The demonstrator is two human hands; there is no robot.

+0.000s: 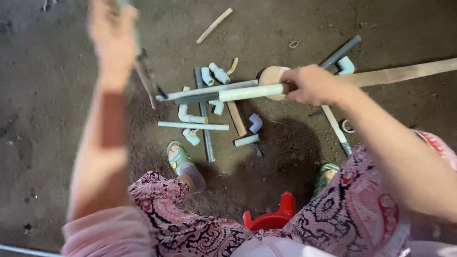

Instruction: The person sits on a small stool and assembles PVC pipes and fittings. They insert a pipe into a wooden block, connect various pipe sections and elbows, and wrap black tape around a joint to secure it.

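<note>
My right hand [312, 84] grips a pale pipe [223, 92] running toward nine o'clock above scattered elbow fittings [214, 74]. My left hand [112, 35], raised at eleven o'clock, is wrapped around a blurred tool [145, 81].

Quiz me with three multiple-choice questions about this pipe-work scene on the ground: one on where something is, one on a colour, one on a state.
1. Where does the stool stand?
A. between the person's legs
B. beyond the pipe pieces
C. left of the left arm

2. What colour are the sandals?
A. black
B. green
C. white

3. How does the right hand stand with the pale pipe?
A. open above it
B. closed round its end
C. flat on the ground

Answers:
1 A, its red rim shows between the patterned trouser legs.
2 B, both feet wear green ones.
3 B, the fingers wrap the pipe's end, holding it level above the ground. The left hand is raised and blurred, holding a tool.
</note>
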